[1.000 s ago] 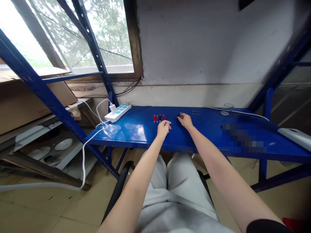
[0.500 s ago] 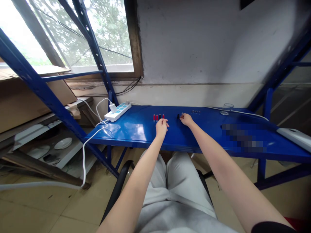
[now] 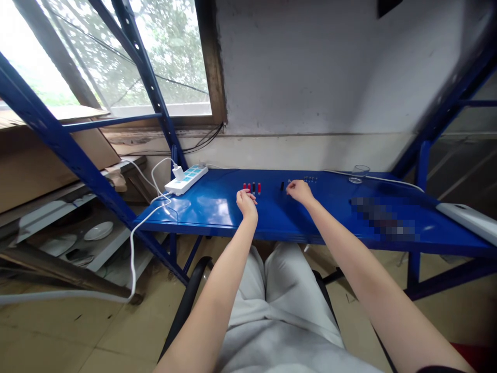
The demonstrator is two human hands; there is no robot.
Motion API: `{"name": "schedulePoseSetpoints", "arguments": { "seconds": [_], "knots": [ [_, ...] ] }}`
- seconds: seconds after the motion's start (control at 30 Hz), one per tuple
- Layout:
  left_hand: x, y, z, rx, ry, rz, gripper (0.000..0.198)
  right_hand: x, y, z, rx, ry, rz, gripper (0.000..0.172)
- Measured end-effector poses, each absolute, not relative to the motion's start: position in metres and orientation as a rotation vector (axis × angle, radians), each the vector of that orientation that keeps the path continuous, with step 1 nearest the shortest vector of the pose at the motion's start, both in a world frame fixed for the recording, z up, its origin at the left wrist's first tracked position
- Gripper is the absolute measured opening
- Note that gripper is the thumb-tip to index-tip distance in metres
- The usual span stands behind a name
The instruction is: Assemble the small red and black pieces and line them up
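On the blue metal shelf [image 3: 217, 207] a short row of small red and black upright pieces [image 3: 252, 187] stands near the middle. My left hand [image 3: 247, 202] rests just in front of that row, fingers curled, with nothing visible in them. My right hand [image 3: 298, 190] lies further right, fingers pinched at a small dark piece [image 3: 282, 185] standing alone. Beyond it sits a cluster of tiny dark parts [image 3: 310, 179].
A white power strip [image 3: 186, 179] with a white cable lies at the shelf's left end. A clear glass [image 3: 358, 173] stands at the back right, and a white device [image 3: 466, 217] at the far right. Blue rack posts frame both sides; a chair is under me.
My left hand has slid left and a little back, toward the front of the red and black row. The right hand has stayed near the lone dark piece.
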State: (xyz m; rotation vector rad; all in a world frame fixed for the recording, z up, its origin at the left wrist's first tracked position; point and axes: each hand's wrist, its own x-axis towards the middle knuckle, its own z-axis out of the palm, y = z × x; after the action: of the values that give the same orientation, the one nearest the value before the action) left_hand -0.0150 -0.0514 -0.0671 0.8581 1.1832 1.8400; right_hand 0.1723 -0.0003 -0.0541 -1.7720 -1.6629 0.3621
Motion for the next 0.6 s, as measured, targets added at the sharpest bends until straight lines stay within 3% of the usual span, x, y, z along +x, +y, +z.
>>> {"name": "schedulePoseSetpoints", "arguments": {
  "seconds": [0.13, 0.37, 0.6],
  "knots": [
    [-0.015, -0.051, -0.067, 0.853, 1.176, 1.846, 0.024, 0.133, -0.011, -0.064, -1.454, -1.86, 0.463, 0.014],
    [-0.015, -0.048, -0.071, 0.854, 1.142, 1.858, 0.019, 0.089, 0.002, -0.078, -1.539, -1.873, 0.395, 0.039],
    [-0.014, -0.05, -0.068, 0.827, 1.134, 1.858, 0.018, 0.068, 0.004, -0.076, -1.742, -1.841, 0.236, 0.021]
  ]
}}
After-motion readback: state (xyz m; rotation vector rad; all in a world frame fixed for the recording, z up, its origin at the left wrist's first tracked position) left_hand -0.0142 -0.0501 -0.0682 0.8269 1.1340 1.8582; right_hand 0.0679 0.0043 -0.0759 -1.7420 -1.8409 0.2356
